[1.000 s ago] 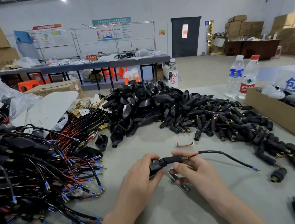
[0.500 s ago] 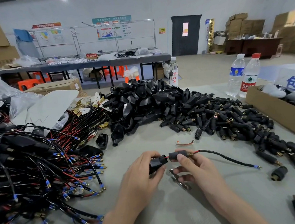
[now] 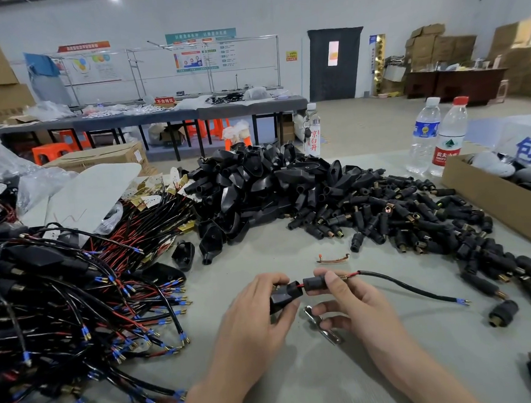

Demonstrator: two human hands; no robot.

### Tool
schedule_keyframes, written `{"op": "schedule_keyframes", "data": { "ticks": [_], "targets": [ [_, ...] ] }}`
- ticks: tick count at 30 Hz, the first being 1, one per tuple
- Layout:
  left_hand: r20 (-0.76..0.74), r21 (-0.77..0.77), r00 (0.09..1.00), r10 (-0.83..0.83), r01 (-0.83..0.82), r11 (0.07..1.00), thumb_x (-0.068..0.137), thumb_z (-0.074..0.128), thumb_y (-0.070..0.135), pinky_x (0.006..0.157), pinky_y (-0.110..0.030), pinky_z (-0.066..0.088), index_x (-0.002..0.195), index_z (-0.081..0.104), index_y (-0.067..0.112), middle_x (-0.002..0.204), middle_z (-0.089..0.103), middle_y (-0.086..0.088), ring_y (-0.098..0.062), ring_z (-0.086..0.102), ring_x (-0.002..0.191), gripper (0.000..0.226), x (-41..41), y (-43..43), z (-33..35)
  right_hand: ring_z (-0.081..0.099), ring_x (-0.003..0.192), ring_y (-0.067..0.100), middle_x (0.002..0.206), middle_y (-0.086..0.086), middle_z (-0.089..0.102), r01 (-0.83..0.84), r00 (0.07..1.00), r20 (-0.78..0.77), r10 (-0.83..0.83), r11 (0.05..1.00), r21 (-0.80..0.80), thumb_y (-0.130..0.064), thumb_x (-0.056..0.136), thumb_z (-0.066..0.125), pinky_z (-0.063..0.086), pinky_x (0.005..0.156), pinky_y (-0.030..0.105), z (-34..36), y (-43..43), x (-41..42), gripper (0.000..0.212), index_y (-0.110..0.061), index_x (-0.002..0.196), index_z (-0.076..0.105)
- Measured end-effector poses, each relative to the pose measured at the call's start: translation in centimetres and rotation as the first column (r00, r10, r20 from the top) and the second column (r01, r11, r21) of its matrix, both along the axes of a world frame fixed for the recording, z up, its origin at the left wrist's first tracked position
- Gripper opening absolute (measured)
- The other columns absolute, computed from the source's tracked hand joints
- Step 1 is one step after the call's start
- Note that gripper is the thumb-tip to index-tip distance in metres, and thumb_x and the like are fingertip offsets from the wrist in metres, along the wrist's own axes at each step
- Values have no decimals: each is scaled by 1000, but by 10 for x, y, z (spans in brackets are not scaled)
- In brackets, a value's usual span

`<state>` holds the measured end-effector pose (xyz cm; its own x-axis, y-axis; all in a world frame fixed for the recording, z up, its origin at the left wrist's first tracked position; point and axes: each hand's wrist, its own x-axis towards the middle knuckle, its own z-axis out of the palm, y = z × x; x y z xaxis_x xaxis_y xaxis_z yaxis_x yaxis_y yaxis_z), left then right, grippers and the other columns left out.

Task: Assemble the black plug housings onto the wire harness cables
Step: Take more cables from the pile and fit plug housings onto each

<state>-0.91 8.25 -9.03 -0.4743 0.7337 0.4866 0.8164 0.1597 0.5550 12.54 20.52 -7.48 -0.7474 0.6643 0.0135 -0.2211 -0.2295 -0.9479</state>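
Observation:
My left hand grips a black plug housing at the table's near middle. My right hand pinches a black cylindrical connector just to the right of it. A short stretch of red wire shows in the gap between the two parts. From the connector a black cable runs right to a blue-tipped terminal lying on the table. A metal tool lies under my right hand's lower fingers.
A heap of black housings and a spread of cylindrical connectors fill the far middle and right. Tangled harness cables cover the left. A cardboard box and two water bottles stand at the right. One loose connector lies near right.
The connector and the housing have come apart: they were joined a second ago, and now red wire shows between them. My right hand has shifted slightly right along the cable.

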Motion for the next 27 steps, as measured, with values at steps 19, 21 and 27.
{"op": "schedule_keyframes", "data": {
  "ticks": [19, 21, 27],
  "targets": [
    [-80, -12, 996, -30, 29, 1000, 92, 60, 44, 78, -27, 47, 107, 44, 44, 101, 52, 23, -2, 53, 91, 22, 0, 2, -1, 69, 108, 23, 119, 17, 70, -120, 978, -198, 68, 957, -262, 8, 88, 55, 57, 92, 30, -3, 5, 1, 21, -1, 107, 58],
    [-97, -12, 995, -34, 32, 999, 91, 56, 47, 76, -26, 46, 105, 44, 44, 99, 51, 23, -2, 51, 88, 19, 0, 2, -1, 70, 100, 24, 110, 15, 72, -110, 981, -186, 58, 952, -286, -8, 82, 63, 59, 87, 31, -3, 4, 0, 22, -2, 104, 61],
    [-85, -17, 996, -21, 19, 1000, 90, 62, 40, 76, -26, 45, 103, 44, 44, 98, 50, 24, 0, 49, 87, 23, -2, 3, -2, 72, 92, 25, 104, 16, 72, -73, 990, -140, 32, 952, -298, -5, 75, 69, 60, 72, 29, -5, 9, 0, 41, -3, 116, 67]
  ]
}}
